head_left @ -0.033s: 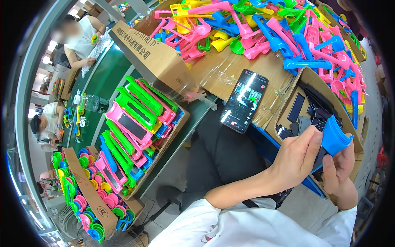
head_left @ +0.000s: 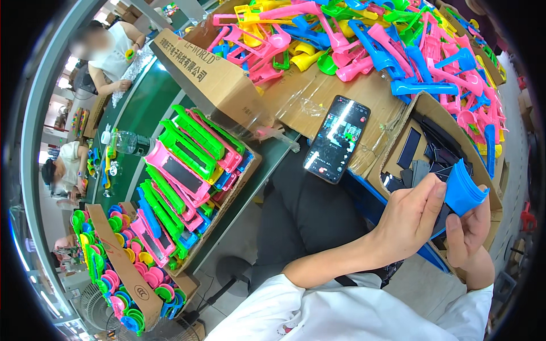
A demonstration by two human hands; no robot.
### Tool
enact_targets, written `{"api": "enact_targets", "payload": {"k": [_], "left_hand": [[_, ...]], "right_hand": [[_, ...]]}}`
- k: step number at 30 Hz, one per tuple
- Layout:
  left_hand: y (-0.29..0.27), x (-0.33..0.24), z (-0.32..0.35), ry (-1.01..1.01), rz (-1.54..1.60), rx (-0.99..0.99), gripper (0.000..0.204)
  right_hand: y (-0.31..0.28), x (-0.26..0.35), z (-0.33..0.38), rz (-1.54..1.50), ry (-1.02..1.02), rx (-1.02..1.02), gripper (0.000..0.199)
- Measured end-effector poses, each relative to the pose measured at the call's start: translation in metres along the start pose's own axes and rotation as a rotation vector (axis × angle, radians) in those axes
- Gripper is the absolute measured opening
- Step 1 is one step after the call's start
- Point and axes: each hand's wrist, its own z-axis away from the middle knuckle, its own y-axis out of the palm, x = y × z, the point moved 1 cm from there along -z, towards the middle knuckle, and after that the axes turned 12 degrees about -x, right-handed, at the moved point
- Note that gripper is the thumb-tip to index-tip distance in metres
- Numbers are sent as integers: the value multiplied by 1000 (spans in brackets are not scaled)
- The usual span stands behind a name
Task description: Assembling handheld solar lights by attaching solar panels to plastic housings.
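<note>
My left hand (head_left: 409, 219) and my right hand (head_left: 469, 241) meet at the lower right, and both grip a blue plastic part (head_left: 463, 190) with a curved, ribbed edge. My left thumb and fingers press on its left side, where a dark flat piece (head_left: 441, 219) shows between the fingers. My right hand supports the part from below. Just under and behind the hands stands an open cardboard box (head_left: 398, 145) holding several dark flat rectangular pieces (head_left: 424, 159).
A phone (head_left: 335, 139) with a lit screen lies on cardboard. Behind it is a heap of pink, blue, yellow and green plastic parts (head_left: 398, 45). At left are a box of green and pink frames (head_left: 187, 176), a box of small coloured round pieces (head_left: 125, 267), a water bottle (head_left: 128, 142) and other people (head_left: 108, 54).
</note>
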Motion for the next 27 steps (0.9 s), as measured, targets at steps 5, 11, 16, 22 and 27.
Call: {"api": "enact_targets", "payload": {"k": [5,11,16,22,27], "left_hand": [[-2,-2,0,-2,-39,25,31],[-6,-4,-2,-6,-56,42,30],[-5,-1,-4,-103,72,34,32],[-3,3,0,-188,153,0,34],[-2,10,0,-259,174,8,34]], "right_hand": [[1,6,1,200,-144,-30,50],[-6,4,4,219,-117,31,48],[2,-5,-2,-2,-27,34,59],[9,-4,-12,-206,16,80,66],[16,-3,-20,-139,-11,50,56]]}}
